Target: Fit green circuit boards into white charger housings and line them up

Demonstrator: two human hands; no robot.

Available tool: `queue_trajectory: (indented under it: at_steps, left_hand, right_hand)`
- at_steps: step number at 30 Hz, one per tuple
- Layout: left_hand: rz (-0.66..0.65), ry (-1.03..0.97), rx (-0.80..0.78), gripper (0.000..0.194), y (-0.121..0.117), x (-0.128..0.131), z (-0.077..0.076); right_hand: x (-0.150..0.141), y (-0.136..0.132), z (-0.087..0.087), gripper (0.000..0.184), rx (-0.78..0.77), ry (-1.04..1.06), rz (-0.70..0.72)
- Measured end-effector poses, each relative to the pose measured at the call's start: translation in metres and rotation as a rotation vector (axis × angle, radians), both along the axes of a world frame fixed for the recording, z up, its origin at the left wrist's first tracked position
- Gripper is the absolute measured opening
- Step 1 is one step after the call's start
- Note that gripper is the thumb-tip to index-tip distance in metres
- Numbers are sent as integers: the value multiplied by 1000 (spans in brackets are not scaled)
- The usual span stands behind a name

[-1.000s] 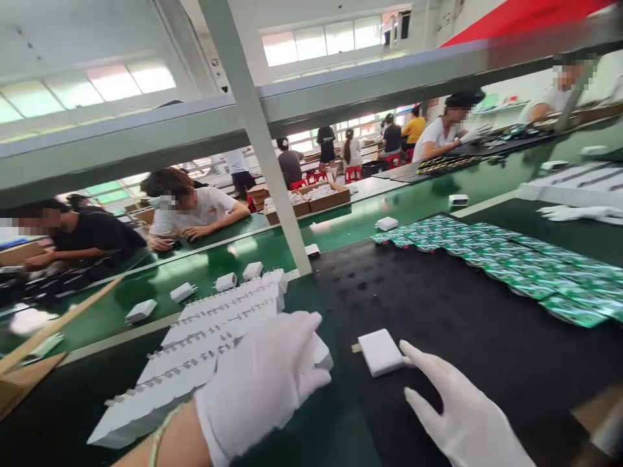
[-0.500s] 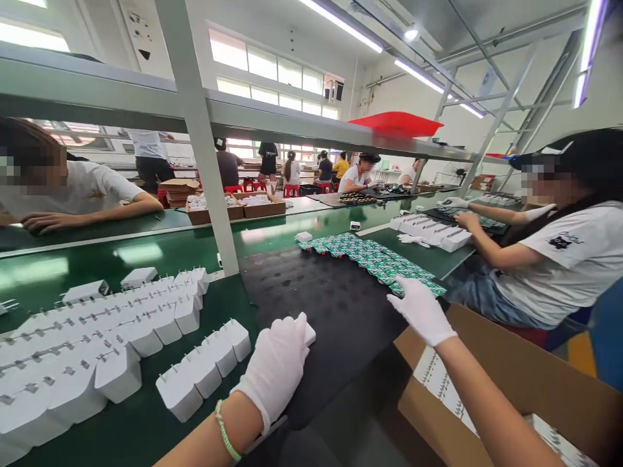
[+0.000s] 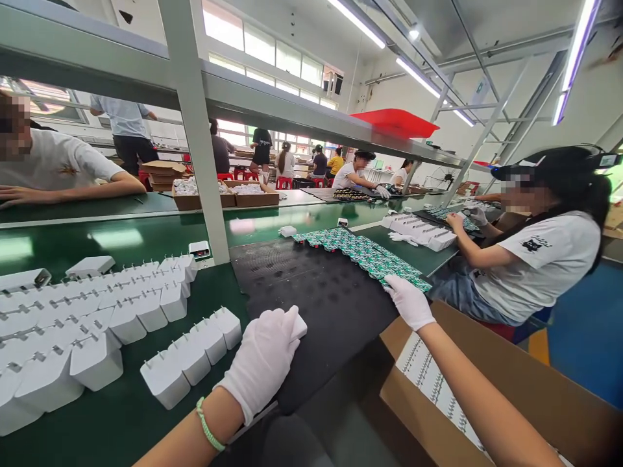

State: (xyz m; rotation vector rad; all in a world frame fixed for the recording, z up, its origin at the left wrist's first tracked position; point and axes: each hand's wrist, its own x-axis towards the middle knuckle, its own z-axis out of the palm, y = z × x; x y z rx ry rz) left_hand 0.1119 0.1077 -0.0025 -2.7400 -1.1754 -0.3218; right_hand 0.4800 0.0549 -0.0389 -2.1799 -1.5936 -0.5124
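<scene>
Since approx 1 sec ago, R hand (image 3: pixel 410 305) has swung out to the near edge of the green PCBs (image 3: pixel 363 251), & L hand (image 3: pixel 267 353) has come away from the stacked rows to the L edge of the black mat (image 3: pixel 331 292). White housing (image 3: pixel 302 327) sits in the L fingers, which are curled tight & pinching it; only one end pokes out past the tips: plain white, blocky, rounded corners, looks clean, prongs not visible. Progress looks mid-batch, I'd judge: a short row (image 3: pixel 195 366) of housings, prongs up, stands just L of the L fingers, w/ longer rows (image 3: pixel 127 323) farther L on the green tabletop (image 3: pixel 121 428); can't tell if any are filled. Still left: the one in hand, plus plenty of PCBs, overlapping in a band running up & away from the R fingers. R fingers are at that edge, prob. touching; can't tell if they're pinching a board or just resting. Cardboard box (image 3: pixel 423 415) w/ lines of pronged white pcs. sits below R hand, under the forearm. Co-worker (image 3: pixel 559 259) is seated well R of the R fingers.
</scene>
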Motion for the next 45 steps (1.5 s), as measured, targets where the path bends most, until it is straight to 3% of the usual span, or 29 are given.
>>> queue_trajectory:
  at_steps: [5, 11, 14, 17, 21, 24, 28, 30, 36, 45]
  left_hand:
    - [-5, 5, -19, 46, -1, -1, 1]
    - [-13, 14, -25, 45, -3, -2, 5]
    - [-21, -27, -66, 44, -3, -3, 6]
    - [-12, -170, -167, 45, 0, -3, 3]
    - [-29, -318, -248, 56, 5, -6, 0]
    - [-99, -374, -316, 56, 2, -14, 8]
    - [-237, -598, -514, 35, -16, -27, 28]
    - [-261, -656, -549, 35, -25, -32, 33]
    - [-254, -689, -523, 40, -35, -41, 27]
    - [-349, -683, -407, 37, -47, -48, 32]
  right_hand:
    - [-1, -1, 6, 22, 24, 153, -4]
    - [-14, -5, 28, 26, 115, 487, -31]
    - [-42, -12, 42, 41, 91, 748, 94]
    - [-84, -18, 53, 51, -60, 1042, 298]
    - [-137, -15, 58, 45, -239, 1324, 500]
    - [-163, -10, 59, 41, -285, 1451, 600]
    - [-183, -16, 68, 43, -290, 1557, 669]
    - [-189, -23, 76, 42, -297, 1601, 655]
    - [-198, -38, 98, 37, -299, 1636, 619]
    - [-218, -39, 104, 26, -438, 1445, 663]
